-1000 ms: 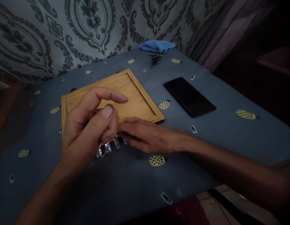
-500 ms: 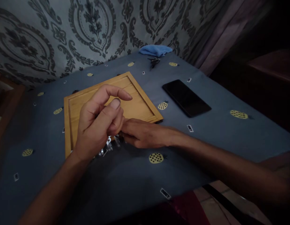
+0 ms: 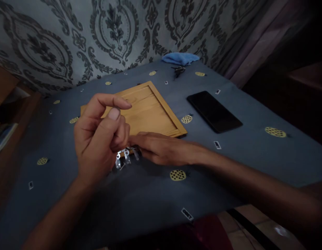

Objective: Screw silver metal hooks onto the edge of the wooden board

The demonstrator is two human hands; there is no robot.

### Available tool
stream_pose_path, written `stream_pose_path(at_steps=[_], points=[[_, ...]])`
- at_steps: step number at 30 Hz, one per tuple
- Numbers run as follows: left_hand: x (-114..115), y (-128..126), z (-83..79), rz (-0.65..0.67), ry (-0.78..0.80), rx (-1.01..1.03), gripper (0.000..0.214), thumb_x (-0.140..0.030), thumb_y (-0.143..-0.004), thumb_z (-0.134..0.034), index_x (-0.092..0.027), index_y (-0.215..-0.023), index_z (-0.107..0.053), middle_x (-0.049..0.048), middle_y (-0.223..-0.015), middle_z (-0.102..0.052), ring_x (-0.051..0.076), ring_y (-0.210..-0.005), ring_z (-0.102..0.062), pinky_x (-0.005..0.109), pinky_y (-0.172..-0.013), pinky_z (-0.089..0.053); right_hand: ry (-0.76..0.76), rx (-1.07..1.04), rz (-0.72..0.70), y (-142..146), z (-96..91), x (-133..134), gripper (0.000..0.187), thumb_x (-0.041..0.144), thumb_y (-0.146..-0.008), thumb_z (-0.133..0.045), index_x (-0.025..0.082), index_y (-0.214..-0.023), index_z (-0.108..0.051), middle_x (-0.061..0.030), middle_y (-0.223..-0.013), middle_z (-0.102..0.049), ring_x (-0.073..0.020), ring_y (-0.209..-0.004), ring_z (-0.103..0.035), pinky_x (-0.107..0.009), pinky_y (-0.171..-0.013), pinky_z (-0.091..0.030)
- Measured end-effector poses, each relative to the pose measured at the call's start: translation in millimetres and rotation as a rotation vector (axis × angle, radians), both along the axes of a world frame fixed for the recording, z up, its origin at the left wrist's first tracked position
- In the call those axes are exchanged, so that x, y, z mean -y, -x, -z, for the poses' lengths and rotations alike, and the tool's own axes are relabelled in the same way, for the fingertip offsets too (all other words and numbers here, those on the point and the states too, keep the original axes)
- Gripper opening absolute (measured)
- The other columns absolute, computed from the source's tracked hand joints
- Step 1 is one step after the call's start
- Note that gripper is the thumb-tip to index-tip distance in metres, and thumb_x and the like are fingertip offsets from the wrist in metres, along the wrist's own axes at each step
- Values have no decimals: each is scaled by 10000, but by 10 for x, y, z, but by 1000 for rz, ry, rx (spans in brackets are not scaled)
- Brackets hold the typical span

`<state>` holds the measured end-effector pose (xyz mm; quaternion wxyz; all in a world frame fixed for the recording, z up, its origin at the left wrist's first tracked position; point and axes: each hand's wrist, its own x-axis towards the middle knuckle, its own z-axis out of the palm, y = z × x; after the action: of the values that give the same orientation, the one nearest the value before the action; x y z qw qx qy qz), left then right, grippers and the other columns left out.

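My left hand (image 3: pixel 100 135) is raised over the near left part of a framed wooden board (image 3: pixel 165 106). Its lower fingers are curled in, the thumb rests over them, and the index finger bends forward above the thumb. Whatever the curled fingers may hold is hidden. Low at the board's near edge lies my right hand (image 3: pixel 163 147), its fingers held together and pointing left. Their tips pass behind my left hand, so what they grip cannot be made out. Several shiny curved metal pieces (image 3: pixel 127 157) show just below, between the two hands.
A black phone (image 3: pixel 214 111) lies right of the board. Farther back are a blue cloth (image 3: pixel 180 58) and a small dark object (image 3: pixel 179 71) that resembles scissors. The blue pineapple-print tablecloth (image 3: pixel 150 194) covers the table. Brown wooden furniture (image 3: pixel 27 107) stands at the left.
The view has shifted, so the table's things sit farther right. My left hand has moved left relative to the board, exposing more metal pieces. My right hand stays near the board's front edge.
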<state>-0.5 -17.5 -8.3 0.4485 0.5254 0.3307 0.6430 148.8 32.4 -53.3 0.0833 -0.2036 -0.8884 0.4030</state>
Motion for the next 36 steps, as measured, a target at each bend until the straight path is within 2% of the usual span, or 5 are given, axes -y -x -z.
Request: stream_pose_path(at_steps=[6,12,22,29,36], points=[[50,75,57,-13,-8,-29,136,-146,-944,-557,-183,-891,-677,-95,-465,-277,46,-373,-177,210,-372,-203,-20,35,18,145,-8,37,197,66,-915,-471,152,-1055,-580,-126,-1043,-658,-251,-979,-628,-416,-881,-513],[52,105,111,-18,-35,-59,114,-179,-962,-570,-182,-914,-673,-98,-479,-284,46,-383,-199,207,-387,-217,-47,-26,69,159,88,71,293,55,-918,-444,151,-1165,-567,-109,-1032,-663,-231,-945,-623,-381,-856,-497],[-2,143,154,9,-20,-43,103,-188,-962,-578,-178,-916,-669,-102,-481,-281,49,-378,-190,210,-384,-199,-28,-44,49,148,104,55,297,39,-895,-446,157,-1144,-556,-91,-1007,-655,-211,-904,-613,-348,-817,-482],[-2,177,170,114,16,-108,119,-264,-978,-576,-191,-995,-668,-89,-497,-327,62,-411,-240,216,-396,-225,-75,-17,63,141,117,57,234,70,-897,-458,154,-1085,-570,-100,-995,-671,-223,-909,-622,-349,-804,-484],[-58,152,141,166,14,-71,153,-226,-987,-538,-171,-930,-669,-99,-478,-284,51,-389,-182,203,-384,-200,-80,-71,47,137,154,57,325,42,-892,-465,165,-1168,-585,-89,-1020,-687,-228,-945,-637,-362,-842,-489]])
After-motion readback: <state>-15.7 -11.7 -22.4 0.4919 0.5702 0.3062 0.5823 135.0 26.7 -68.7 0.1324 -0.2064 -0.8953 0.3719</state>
